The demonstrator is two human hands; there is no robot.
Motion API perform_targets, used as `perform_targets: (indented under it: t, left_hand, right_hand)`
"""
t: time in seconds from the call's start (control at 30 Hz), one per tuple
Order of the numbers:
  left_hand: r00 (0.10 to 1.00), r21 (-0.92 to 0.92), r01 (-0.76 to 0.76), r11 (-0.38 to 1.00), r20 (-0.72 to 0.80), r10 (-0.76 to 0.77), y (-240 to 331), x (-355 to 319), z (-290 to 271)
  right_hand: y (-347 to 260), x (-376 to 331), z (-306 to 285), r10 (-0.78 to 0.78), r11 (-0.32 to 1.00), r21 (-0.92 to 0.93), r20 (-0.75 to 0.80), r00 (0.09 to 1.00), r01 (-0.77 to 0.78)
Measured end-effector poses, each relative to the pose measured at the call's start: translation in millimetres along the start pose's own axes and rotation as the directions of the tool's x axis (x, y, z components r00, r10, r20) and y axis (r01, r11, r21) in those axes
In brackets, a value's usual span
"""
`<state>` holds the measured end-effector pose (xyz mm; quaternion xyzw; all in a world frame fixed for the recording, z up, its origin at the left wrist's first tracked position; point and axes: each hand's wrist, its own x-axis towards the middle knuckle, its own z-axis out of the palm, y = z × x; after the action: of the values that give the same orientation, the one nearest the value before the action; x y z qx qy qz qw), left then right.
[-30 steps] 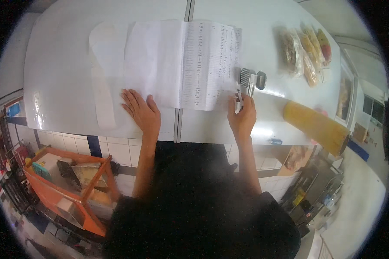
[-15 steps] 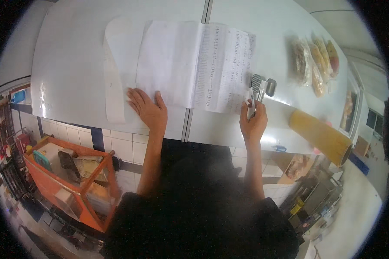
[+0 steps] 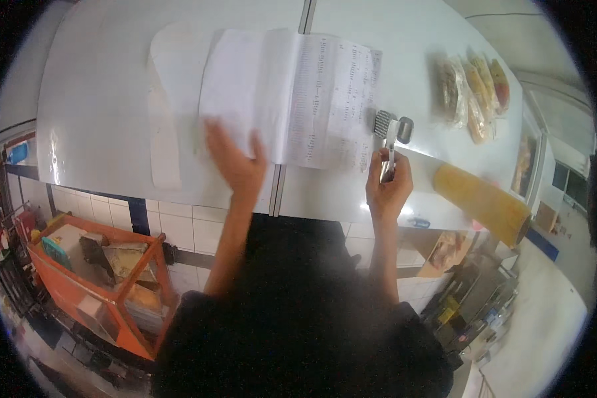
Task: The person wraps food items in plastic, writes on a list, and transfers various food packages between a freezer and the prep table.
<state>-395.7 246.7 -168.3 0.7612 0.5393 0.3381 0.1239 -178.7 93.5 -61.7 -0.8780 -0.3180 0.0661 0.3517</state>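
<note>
left hand (image 3: 235, 162): open, fingers spread flat on the near edge of the folded paper sheet (image 3: 292, 99); blurred, so in motion. Has slid right along the desk (image 3: 99, 99) since a second ago, off the bare surface and onto the paper.
right hand (image 3: 390, 189): grip clamped on the handle of the metal meat mallet (image 3: 390, 136). Holds as before.
mallet: head just off the paper's right edge, looks raised slightly above the desk; contact can't be confirmed.
paper: lies over the seam between the two white desk panels, printed half to the right.
meaning: judging by this, paper is now pinned by the left hand, mallet poised beside it.
nearby: bagged snacks (image 3: 474, 93) far right, yellow roll (image 3: 484, 202) at the desk's near right edge, orange crate (image 3: 93, 278) below left.
</note>
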Motion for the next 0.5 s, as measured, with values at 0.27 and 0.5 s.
perform_targets:
  t: [0.27,0.5]
  left_hand:
    - [0.986,0.369,0.131,0.92,0.044,-0.159,-46.1,-1.7,-26.5]
    - [0.983,-0.347,0.165,0.923,0.133,-0.126,26.4,8.7,-20.2]
  right_hand:
    - [17.1,-6.8,10.4,-0.024,0.999,-0.04,0.026,0.999,0.025]
    - [17.8,-3.1,2.7,-0.081,0.996,-0.036,-0.027,0.996,0.08]
